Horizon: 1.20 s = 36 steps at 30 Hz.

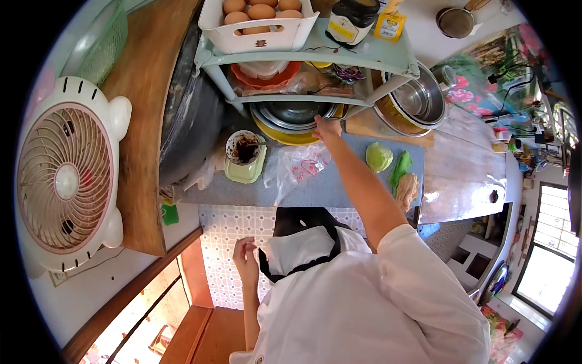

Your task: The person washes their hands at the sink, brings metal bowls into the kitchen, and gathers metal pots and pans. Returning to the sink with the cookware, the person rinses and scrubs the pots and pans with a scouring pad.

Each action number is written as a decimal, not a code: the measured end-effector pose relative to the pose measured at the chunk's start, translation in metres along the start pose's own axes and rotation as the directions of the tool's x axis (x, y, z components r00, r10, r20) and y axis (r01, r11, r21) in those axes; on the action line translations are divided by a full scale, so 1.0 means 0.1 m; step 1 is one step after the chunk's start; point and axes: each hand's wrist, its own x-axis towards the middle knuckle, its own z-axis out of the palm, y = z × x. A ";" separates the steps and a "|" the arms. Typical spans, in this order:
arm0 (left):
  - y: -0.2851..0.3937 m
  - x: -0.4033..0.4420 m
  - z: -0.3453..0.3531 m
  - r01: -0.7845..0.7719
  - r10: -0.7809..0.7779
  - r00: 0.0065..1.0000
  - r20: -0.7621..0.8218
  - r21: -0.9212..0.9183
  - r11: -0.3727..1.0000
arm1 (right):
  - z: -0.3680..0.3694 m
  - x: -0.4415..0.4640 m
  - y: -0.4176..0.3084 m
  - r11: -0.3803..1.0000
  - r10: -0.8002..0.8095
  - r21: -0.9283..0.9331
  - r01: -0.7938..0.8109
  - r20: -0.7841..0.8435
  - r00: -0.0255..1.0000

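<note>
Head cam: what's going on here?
The person's right hand reaches to the rim of the stacked basins under the green shelf; whether it grips them isn't clear. The left hand is held off to the side, with nothing visible in it. A clear plastic bag lies in front of the basins, and a cabbage sits to their right.

Right hand (328, 129): fingers at the rim of the nested bowls (297, 137), under the rack (388, 53). Left hand (245, 262): loosely curled, holding nothing, beside the white shirt (345, 297). Rack, top: basket (260, 41) of eggs (262, 12); jar (347, 27). Counter (357, 185): cup (230, 145), dark contents; plastic bag (297, 167); cabbage (379, 157). Far left of view: fan (66, 182).
</note>
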 end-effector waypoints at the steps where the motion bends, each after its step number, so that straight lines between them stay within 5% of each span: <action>1: 0.04 0.08 0.06 0.028 -0.027 0.999 0.018 -0.052 0.998 | -0.02 -0.03 0.03 1.000 0.001 -0.006 -0.001 -0.005 1.000; 3: 0.14 0.33 0.22 -0.058 0.076 0.987 0.139 -0.133 0.989 | -0.05 -0.12 0.01 0.901 0.085 0.417 -0.122 0.106 0.991; 7: 0.28 0.90 0.59 -0.186 0.219 0.946 0.238 -0.156 0.970 | -0.12 -0.09 0.00 0.779 0.129 0.589 -0.216 0.186 0.974; 9: 0.43 1.06 0.77 -0.124 0.188 0.943 0.274 -0.236 0.964 | -0.14 0.08 0.07 0.588 0.201 0.631 -0.507 0.493 0.847; 12: 0.58 1.22 0.95 -0.056 0.165 0.930 0.329 -0.315 0.947 | -0.08 0.06 0.10 0.511 0.210 0.710 -0.485 0.444 0.871; 15: 0.53 1.27 1.05 -0.030 0.150 0.914 0.377 -0.306 0.951 | -0.07 0.06 0.11 0.567 0.025 0.710 -0.418 0.492 0.870; 22: 0.57 1.46 1.32 0.132 0.039 0.896 0.443 -0.348 0.928 | -0.05 -0.26 -0.13 0.600 0.187 0.714 -0.361 0.314 0.931; 23: 0.61 1.50 1.37 0.138 0.028 0.897 0.442 -0.339 0.931 | -0.05 -0.24 -0.11 0.712 0.179 0.641 -0.286 0.228 0.957; 25: 0.68 1.58 1.47 0.385 -0.203 0.828 0.522 -0.267 0.884 | -0.03 -0.13 -0.05 0.823 0.167 0.538 -0.182 0.077 0.983; 28: 0.57 1.72 1.70 0.527 -0.331 0.773 0.542 -0.257 0.810 | 0.01 -0.20 -0.11 0.816 0.239 0.526 -0.238 0.066 0.969; 32: 0.49 1.84 1.93 0.542 -0.367 0.804 0.467 -0.325 0.775 | 0.13 -0.09 -0.08 0.790 0.181 0.588 -0.173 0.046 0.982; 34: 0.60 1.77 1.96 0.211 -0.178 0.884 0.432 -0.030 0.977 | 0.16 0.00 -0.09 0.774 0.340 0.578 -0.259 -0.035 0.940; 36: 0.23 1.82 2.13 0.195 -0.150 0.910 0.388 -0.078 0.978 | 0.14 -0.01 -0.07 0.808 0.275 0.541 -0.231 0.000 0.961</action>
